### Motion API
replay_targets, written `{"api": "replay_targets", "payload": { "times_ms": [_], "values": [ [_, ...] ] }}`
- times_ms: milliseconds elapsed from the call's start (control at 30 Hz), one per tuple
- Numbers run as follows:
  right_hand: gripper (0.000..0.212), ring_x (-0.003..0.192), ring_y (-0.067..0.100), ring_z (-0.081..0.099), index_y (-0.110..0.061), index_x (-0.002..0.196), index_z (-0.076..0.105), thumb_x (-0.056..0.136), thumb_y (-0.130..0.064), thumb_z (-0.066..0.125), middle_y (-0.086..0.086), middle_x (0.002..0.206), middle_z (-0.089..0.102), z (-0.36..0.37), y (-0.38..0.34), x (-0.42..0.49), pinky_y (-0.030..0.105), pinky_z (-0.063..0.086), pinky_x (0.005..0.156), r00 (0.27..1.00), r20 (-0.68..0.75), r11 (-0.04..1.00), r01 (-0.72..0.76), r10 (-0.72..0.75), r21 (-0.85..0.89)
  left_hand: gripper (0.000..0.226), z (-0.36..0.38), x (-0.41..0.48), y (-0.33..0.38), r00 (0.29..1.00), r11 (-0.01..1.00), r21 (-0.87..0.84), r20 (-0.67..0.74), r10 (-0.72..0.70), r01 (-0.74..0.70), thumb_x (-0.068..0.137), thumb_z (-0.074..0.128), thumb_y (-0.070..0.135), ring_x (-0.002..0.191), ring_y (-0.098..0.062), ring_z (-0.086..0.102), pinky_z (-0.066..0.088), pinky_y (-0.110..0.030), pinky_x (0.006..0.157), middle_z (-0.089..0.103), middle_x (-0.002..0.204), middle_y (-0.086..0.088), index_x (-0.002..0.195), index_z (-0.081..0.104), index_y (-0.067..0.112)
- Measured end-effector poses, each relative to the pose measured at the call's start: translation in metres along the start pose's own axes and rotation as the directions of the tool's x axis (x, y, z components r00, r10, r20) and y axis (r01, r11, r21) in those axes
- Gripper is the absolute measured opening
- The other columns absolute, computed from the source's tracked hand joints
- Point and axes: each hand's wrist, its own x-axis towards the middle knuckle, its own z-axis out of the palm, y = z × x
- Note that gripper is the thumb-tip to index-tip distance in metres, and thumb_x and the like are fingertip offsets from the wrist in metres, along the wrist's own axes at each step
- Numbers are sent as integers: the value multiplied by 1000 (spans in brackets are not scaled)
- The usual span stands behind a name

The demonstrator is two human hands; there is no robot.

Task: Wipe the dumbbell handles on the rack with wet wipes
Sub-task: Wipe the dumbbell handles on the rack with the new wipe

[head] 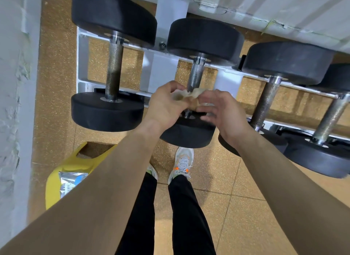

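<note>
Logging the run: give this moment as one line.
step: wiping | left hand: pinches wipe | right hand: pinches wipe | wipe: soiled, over dumbbell handle

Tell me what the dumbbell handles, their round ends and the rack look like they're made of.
Dumbbell handles: bare metal, crosshatch knurling with shiny collars; some look tarnished brown. Round ends: matte black, smooth, probably rubber-coated. Rack: metal painted glossy white, judging by its flat bars and a bolt.
</note>
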Motion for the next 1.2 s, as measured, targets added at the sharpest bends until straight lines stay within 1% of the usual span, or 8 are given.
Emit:
{"api": "replay_targets", "payload": {
  "times_ms": [67,167,300,533,700,867,1033,1200],
  "values": [
    [25,87,12,65,-21,113,69,91,-15,57,-4,106,68,-3,-1,6,39,53,78,993,-89,983,64,-81,-174,18,-3,-2,0,998,999,-39,-54,-8,6,89,76,32,70,-6,59,43,-5,59,62,80,7,91,61,23],
    [64,104,8,56,-35,138,47,82,-8,62,-6,128,50,-7,-8,13,34,51,85,990,8,930,136,-141,-341,21,-7,-3,5,1000,975,-224,-17,-23,19,91,74,31,81,-22,74,60,-27,73,73,85,-5,87,59,18],
    [56,108,19,64,-30,120,66,66,-15,60,-2,123,64,-12,-24,18,36,52,88,987,146,973,92,-61,-210,20,-17,-9,12,990,910,-402,133,-51,101,96,69,32,64,-20,71,44,-22,46,74,79,-4,98,58,16],
    [34,76,15,59,-17,112,67,87,-39,68,-2,81,63,-34,-39,-1,27,53,70,891,453,997,-48,17,58,31,-22,-12,12,988,921,-385,156,-2,63,98,61,46,54,-15,56,30,-24,46,64,68,0,93,61,15],
    [35,78,19,64,-13,126,63,95,0,56,-2,69,63,-27,-38,-9,32,56,71,958,285,973,-29,-38,227,49,-22,-15,13,965,869,-444,234,-121,217,85,63,67,56,-10,50,31,-20,45,57,68,5,94,66,20],
    [44,84,17,70,-19,115,67,87,-52,70,5,98,60,-12,-34,-7,37,59,78,959,230,986,-167,163,-3,62,-30,-16,8,927,856,-463,372,-50,231,70,74,53,87,-15,60,43,-24,68,65,97,-4,118,66,15],
    [31,85,17,67,-10,120,65,93,-27,65,4,98,69,-2,-34,-15,34,57,76,967,252,989,-72,38,126,31,-41,-18,-1,897,818,-546,432,91,180,82,67,15,82,-16,65,52,-22,63,69,94,-5,112,65,12],
    [16,96,24,72,-14,108,67,103,-25,57,5,103,76,-7,-35,-15,50,55,95,996,89,965,-14,-10,262,7,-40,-14,-5,963,829,-542,267,13,139,94,65,12,56,-8,42,22,-17,44,61,70,5,99,64,15]
  ]
}}
